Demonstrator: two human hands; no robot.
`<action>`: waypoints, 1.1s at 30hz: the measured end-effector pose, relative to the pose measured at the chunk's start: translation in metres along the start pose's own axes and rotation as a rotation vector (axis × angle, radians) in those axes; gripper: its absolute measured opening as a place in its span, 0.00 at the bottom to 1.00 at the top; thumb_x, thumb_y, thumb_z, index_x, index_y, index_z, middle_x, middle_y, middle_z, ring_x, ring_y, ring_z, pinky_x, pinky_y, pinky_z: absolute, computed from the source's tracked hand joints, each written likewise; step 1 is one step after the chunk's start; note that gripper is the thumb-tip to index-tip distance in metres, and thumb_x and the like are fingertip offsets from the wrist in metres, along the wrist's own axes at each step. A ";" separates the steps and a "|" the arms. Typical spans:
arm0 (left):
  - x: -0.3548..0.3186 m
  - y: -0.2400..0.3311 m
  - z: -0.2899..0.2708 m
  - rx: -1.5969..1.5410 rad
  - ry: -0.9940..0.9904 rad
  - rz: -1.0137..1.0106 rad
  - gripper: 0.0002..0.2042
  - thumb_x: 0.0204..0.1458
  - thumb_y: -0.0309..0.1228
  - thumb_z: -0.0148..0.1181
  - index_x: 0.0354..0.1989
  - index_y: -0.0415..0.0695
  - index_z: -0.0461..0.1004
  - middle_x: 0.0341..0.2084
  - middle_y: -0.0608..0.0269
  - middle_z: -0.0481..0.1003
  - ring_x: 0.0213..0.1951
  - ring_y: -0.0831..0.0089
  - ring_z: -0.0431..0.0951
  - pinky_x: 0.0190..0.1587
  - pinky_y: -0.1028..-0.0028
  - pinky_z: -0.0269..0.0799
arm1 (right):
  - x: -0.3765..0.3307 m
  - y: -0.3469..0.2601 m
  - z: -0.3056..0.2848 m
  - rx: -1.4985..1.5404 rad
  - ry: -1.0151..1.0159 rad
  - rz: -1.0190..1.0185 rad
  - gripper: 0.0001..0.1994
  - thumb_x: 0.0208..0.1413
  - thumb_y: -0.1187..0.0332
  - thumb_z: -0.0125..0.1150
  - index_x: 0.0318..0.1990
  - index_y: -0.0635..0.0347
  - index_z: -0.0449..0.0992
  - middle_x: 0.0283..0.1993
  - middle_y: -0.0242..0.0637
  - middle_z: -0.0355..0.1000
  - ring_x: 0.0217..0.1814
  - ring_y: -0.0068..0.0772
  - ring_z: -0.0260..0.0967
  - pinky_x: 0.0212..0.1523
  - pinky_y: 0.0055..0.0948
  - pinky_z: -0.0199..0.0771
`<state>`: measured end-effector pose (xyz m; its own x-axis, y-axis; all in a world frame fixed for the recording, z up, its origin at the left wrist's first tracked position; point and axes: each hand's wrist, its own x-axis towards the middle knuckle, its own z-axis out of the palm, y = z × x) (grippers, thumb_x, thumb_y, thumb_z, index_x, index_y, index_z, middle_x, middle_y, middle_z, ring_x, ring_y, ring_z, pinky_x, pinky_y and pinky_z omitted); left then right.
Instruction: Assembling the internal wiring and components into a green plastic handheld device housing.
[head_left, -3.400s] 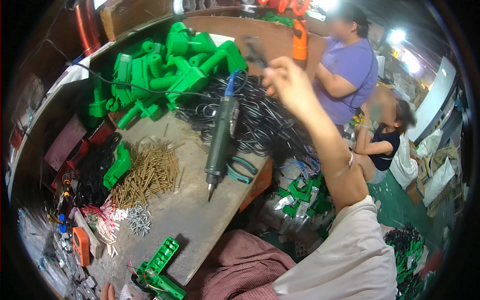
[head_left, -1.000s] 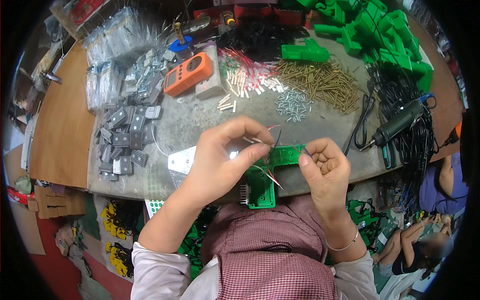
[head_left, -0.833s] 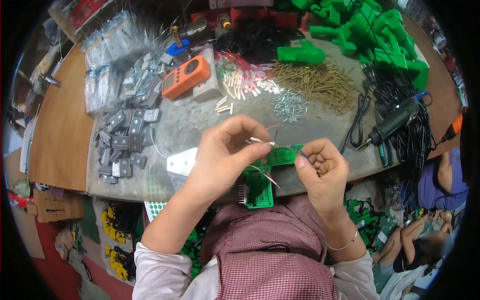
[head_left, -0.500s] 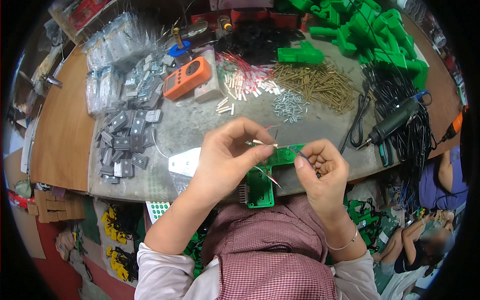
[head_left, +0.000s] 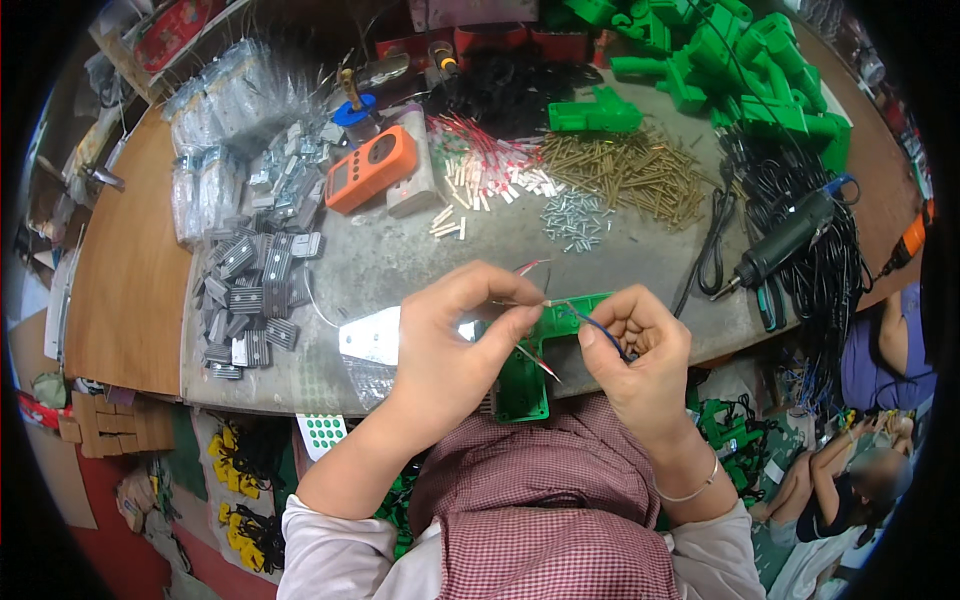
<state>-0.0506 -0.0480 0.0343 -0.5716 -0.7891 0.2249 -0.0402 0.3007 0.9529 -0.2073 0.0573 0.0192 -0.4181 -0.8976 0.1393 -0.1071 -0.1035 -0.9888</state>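
A green plastic housing half [head_left: 527,372] lies at the near edge of the grey worktable [head_left: 400,262], between my hands. My left hand [head_left: 455,335] pinches thin red and white wires [head_left: 530,268] that rise from the housing. My right hand [head_left: 635,345] grips the housing's upper right end and pinches a dark blue wire [head_left: 600,330] against it. Both hands hover just above the table edge, over my checked apron.
An orange meter [head_left: 368,168], small grey metal parts [head_left: 250,290], bagged parts [head_left: 215,130], red-white connectors [head_left: 490,165], brass screws [head_left: 625,175], silver screws [head_left: 575,218], green housings [head_left: 740,60], an electric screwdriver [head_left: 785,240] and black cables [head_left: 800,180] crowd the table. Another person sits at right [head_left: 880,450].
Earlier my right arm reached out toward the hanging screwdriver. Over the last second both hands stay at the green housing, with only small finger shifts on the wires.
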 end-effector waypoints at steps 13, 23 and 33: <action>0.006 -0.009 -0.008 -0.017 -0.141 0.206 0.08 0.43 0.12 0.62 0.32 0.35 0.80 0.34 0.55 0.79 0.38 0.69 0.80 0.43 0.73 0.77 | 0.011 -0.003 -0.013 0.157 -0.160 0.149 0.04 0.57 0.76 0.63 0.37 0.69 0.75 0.31 0.23 0.72 0.30 0.08 0.61 0.31 0.12 0.61; 0.005 -0.003 -0.007 0.171 -0.144 0.325 0.12 0.37 0.11 0.62 0.31 0.38 0.81 0.32 0.58 0.81 0.36 0.69 0.81 0.39 0.73 0.76 | 0.016 -0.010 -0.013 0.048 -0.161 0.176 0.04 0.57 0.75 0.61 0.33 0.68 0.75 0.29 0.23 0.70 0.31 0.07 0.60 0.29 0.13 0.60; 0.008 -0.007 -0.009 0.169 -0.192 0.324 0.12 0.36 0.10 0.61 0.29 0.39 0.80 0.31 0.59 0.81 0.35 0.68 0.81 0.38 0.73 0.76 | 0.020 -0.015 -0.021 0.023 -0.307 0.279 0.03 0.52 0.76 0.61 0.31 0.68 0.75 0.29 0.23 0.70 0.32 0.10 0.61 0.30 0.15 0.63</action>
<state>-0.0472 -0.0609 0.0313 -0.7187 -0.5293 0.4508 0.0427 0.6136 0.7885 -0.2328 0.0498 0.0375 -0.1391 -0.9784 -0.1527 -0.0063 0.1551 -0.9879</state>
